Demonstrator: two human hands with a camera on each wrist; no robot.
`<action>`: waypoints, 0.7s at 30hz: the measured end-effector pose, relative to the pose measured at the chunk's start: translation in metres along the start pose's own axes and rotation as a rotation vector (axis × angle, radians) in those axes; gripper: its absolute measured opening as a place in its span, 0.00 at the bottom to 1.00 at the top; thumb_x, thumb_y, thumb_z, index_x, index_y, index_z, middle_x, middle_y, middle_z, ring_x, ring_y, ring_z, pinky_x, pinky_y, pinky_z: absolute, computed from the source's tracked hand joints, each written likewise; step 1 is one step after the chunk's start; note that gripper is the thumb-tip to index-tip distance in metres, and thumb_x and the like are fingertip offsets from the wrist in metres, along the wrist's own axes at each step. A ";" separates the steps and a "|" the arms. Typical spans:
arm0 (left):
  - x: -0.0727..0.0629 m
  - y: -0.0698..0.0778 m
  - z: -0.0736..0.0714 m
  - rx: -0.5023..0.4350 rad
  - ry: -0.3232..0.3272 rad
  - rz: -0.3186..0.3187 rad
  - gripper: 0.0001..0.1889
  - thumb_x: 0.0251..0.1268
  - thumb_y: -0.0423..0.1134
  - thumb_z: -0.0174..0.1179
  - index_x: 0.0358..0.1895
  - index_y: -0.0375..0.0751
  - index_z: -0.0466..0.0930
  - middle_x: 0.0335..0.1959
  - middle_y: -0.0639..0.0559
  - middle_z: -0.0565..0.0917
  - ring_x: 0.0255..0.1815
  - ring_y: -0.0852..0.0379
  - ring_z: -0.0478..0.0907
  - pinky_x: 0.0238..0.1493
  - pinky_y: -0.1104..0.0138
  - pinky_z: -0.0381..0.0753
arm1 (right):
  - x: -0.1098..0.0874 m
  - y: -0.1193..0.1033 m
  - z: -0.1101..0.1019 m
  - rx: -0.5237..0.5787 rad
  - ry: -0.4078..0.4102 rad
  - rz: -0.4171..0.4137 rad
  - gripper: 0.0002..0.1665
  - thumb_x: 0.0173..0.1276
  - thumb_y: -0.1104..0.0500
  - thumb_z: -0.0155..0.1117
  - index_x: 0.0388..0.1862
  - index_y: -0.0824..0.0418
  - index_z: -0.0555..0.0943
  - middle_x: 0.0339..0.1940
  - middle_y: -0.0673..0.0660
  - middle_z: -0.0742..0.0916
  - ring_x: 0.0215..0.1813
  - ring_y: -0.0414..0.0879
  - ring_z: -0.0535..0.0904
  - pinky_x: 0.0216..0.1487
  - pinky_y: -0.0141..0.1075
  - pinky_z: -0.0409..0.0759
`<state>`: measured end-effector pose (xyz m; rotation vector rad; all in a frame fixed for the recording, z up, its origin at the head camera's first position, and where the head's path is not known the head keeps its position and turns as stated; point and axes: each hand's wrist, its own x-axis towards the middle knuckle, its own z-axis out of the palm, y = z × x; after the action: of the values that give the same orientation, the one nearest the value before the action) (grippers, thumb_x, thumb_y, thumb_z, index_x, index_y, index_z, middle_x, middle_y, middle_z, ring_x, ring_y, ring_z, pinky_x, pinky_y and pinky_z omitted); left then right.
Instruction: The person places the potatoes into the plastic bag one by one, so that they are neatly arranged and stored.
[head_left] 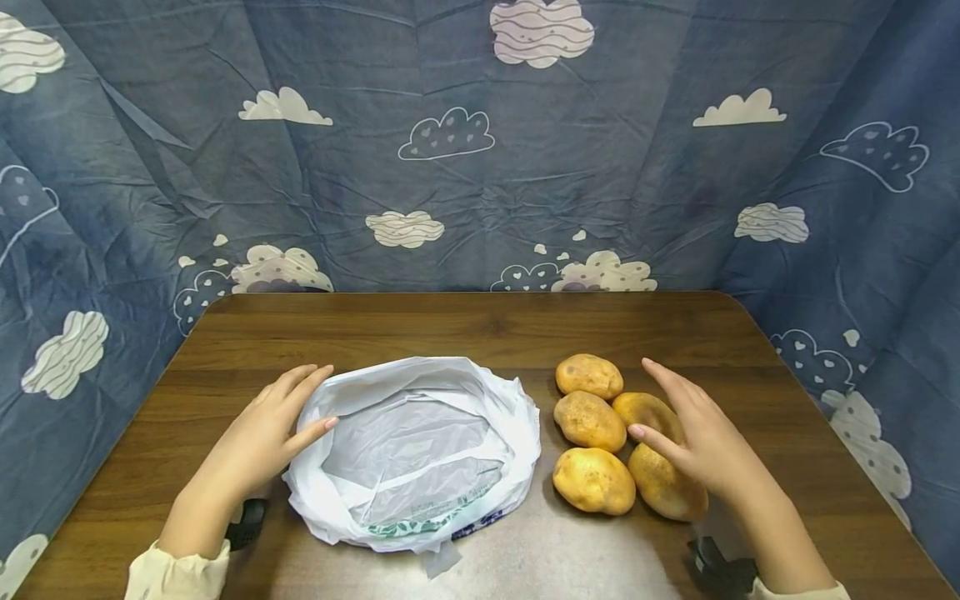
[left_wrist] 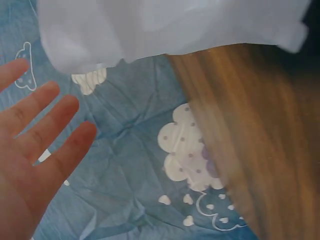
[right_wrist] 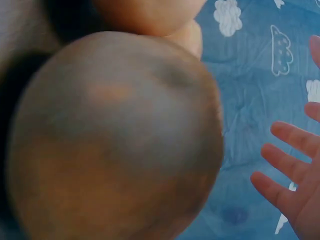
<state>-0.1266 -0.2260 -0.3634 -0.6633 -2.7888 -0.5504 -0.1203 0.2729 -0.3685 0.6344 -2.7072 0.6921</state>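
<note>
At the left of the head view, the left hand point(head_left: 266, 421) slanted up from a cream, gathered sleeve point(head_left: 176, 575) in the lower left, its fingers straight and its thumb spread away from them. It gripped nothing; whether its fingertips touched the plastic bag point(head_left: 420, 442) beside them I cannot tell.

That bag stood left of the lower centre, its mouth open and roughly oval – thin, white, crinkled film with a ragged rim and green and dark blue print along the near side.

Right of centre, five potatoes point(head_left: 590, 421) lay clustered on the table point(head_left: 480, 329): rounded, tan-yellow, speckled, three in a column and two behind the right hand point(head_left: 701, 437). This hand angled in from the lower right, well apart from the other, fingers extended and thumb parted – holding nothing, though contact with the potatoes was unclear.

The tabletop was brown, streaked wood grain; across the upper frame hung a wrinkled blue curtain point(head_left: 480, 192) with pale clouds.
</note>
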 end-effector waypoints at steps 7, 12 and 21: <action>-0.013 -0.005 0.009 -0.097 0.006 -0.030 0.31 0.60 0.47 0.58 0.65 0.42 0.60 0.56 0.41 0.65 0.54 0.40 0.64 0.50 0.45 0.64 | -0.021 0.006 0.004 0.035 -0.027 0.075 0.46 0.57 0.52 0.66 0.70 0.51 0.54 0.64 0.61 0.67 0.60 0.64 0.61 0.52 0.60 0.60; -0.023 -0.008 0.016 -0.149 0.013 -0.055 0.31 0.59 0.44 0.59 0.64 0.41 0.61 0.56 0.41 0.65 0.54 0.42 0.66 0.50 0.45 0.66 | -0.036 0.010 0.009 0.057 -0.033 0.111 0.45 0.57 0.53 0.66 0.70 0.51 0.55 0.63 0.64 0.67 0.60 0.65 0.61 0.51 0.61 0.61; -0.033 -0.012 0.028 -0.213 0.032 -0.097 0.30 0.59 0.42 0.60 0.64 0.41 0.61 0.58 0.40 0.63 0.55 0.40 0.65 0.49 0.44 0.66 | -0.063 0.013 0.019 0.094 -0.013 0.161 0.47 0.55 0.57 0.68 0.69 0.55 0.55 0.57 0.67 0.71 0.56 0.64 0.65 0.47 0.62 0.62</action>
<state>-0.1070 -0.2376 -0.4025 -0.5554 -2.7676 -0.8790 -0.0752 0.2956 -0.4123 0.4459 -2.7731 0.8621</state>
